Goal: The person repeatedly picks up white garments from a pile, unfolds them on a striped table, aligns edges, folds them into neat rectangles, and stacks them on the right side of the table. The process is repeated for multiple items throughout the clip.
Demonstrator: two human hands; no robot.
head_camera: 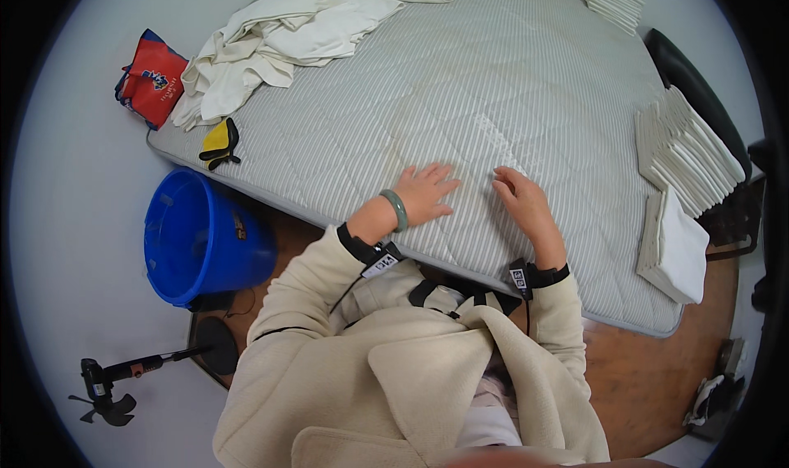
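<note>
My left hand (426, 192), with a green bangle at its wrist, lies palm down on a striped quilted mattress (382, 129), its fingers spread and nothing in it. To its right, my right hand (521, 200) is at the mattress with fingers slightly curled and no object visible in it. A loose heap of white cloths (277, 36) lies at the far left of the mattress. Folded white cloths (690, 150) stand in a row at the right edge, with a smaller folded stack (678, 249) nearer to me. More folded cloths (613, 2) are at the far right.
A yellow and black fabric item (220, 142) lies at the left mattress edge, near a red and blue bag (154, 80). On the floor at left are a blue plastic bucket (246, 240) and a pedestal fan (138, 367). A black chair back (696, 92) stands beyond the right edge.
</note>
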